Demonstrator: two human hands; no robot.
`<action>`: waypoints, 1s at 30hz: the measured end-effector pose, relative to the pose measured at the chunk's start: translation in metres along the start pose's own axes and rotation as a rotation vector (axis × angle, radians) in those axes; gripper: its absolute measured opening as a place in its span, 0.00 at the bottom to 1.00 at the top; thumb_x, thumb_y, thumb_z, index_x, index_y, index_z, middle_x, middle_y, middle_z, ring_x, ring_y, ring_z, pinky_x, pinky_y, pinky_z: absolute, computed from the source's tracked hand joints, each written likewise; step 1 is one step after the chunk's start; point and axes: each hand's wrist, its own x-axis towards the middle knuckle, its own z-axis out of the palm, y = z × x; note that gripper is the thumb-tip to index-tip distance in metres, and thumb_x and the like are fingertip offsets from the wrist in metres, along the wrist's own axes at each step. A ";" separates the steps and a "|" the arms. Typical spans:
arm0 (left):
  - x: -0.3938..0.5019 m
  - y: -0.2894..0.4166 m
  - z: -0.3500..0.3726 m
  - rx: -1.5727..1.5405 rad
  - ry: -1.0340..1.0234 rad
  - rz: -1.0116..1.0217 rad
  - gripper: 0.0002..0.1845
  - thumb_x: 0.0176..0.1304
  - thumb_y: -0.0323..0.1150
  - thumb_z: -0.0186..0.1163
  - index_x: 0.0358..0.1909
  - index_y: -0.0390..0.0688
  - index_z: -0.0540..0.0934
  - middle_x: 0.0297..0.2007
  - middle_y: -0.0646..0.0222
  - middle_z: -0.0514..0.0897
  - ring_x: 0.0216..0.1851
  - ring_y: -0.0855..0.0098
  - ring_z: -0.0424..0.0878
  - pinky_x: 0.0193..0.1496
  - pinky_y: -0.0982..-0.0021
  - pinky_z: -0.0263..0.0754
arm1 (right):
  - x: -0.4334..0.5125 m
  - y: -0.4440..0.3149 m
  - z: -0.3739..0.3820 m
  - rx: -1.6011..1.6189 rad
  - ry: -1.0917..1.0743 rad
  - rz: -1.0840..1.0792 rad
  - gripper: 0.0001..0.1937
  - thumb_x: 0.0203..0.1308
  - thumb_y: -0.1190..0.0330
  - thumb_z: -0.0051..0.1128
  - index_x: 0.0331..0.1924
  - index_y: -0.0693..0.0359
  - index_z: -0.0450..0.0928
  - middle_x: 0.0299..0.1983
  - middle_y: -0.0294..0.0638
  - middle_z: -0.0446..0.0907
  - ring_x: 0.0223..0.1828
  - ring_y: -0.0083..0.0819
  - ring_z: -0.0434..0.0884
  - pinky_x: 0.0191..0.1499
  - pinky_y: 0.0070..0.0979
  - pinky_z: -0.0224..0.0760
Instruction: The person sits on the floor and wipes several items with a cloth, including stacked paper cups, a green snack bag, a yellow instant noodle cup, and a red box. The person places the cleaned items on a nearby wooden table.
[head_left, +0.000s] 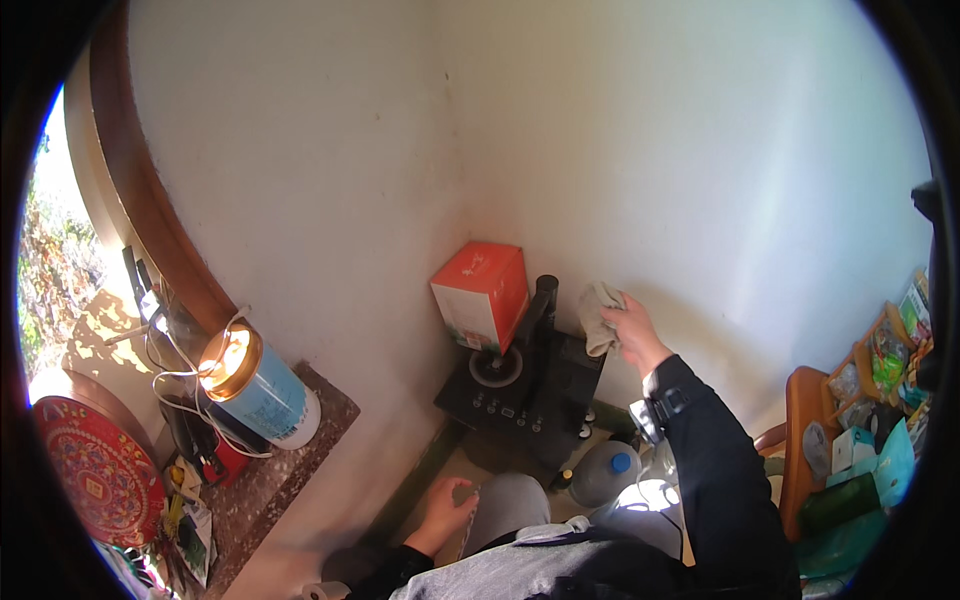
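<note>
My right hand (636, 334) grips a crumpled beige cloth (598, 319), held up beside the right edge of a black tabletop appliance (555, 390). That appliance carries a row of buttons along its front, a round ringed plate (496, 365) and a black upright post (546, 292). A red and white cardboard box (484, 296) stands at its back left, against the wall corner. Low down beside my left knee is my left hand (445, 511), thumb and forefinger curved apart with nothing visible between them.
A large clear bottle with a blue cap (606, 471) stands on the floor below. Left, a stone sill (289, 465) bears a blue canister (270, 397), white cables and a round red patterned tin (97, 469). An orange-brown wooden chair (802, 442) heaped with packages is at right.
</note>
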 end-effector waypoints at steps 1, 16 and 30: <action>-0.003 -0.008 -0.003 -0.066 -0.014 -0.062 0.19 0.56 0.37 0.74 0.48 0.43 0.82 0.48 0.60 0.84 0.53 0.58 0.80 0.59 0.60 0.73 | 0.013 0.004 0.009 -0.037 -0.012 -0.032 0.22 0.68 0.75 0.57 0.65 0.66 0.74 0.52 0.43 0.83 0.51 0.32 0.83 0.53 0.30 0.77; -0.020 -0.044 -0.017 -0.052 -0.155 -0.202 0.21 0.60 0.41 0.74 0.48 0.40 0.83 0.44 0.60 0.84 0.46 0.63 0.85 0.51 0.64 0.80 | 0.088 0.026 0.055 -1.168 -0.341 -0.749 0.29 0.56 0.85 0.47 0.64 0.61 0.77 0.69 0.55 0.73 0.66 0.55 0.75 0.68 0.41 0.71; -0.012 -0.013 -0.023 -0.004 -0.267 -0.213 0.21 0.63 0.42 0.69 0.51 0.39 0.83 0.50 0.55 0.86 0.52 0.55 0.85 0.55 0.60 0.80 | -0.021 -0.003 0.078 -1.118 -0.594 -0.818 0.27 0.53 0.86 0.49 0.60 0.63 0.79 0.66 0.54 0.75 0.65 0.54 0.75 0.65 0.41 0.72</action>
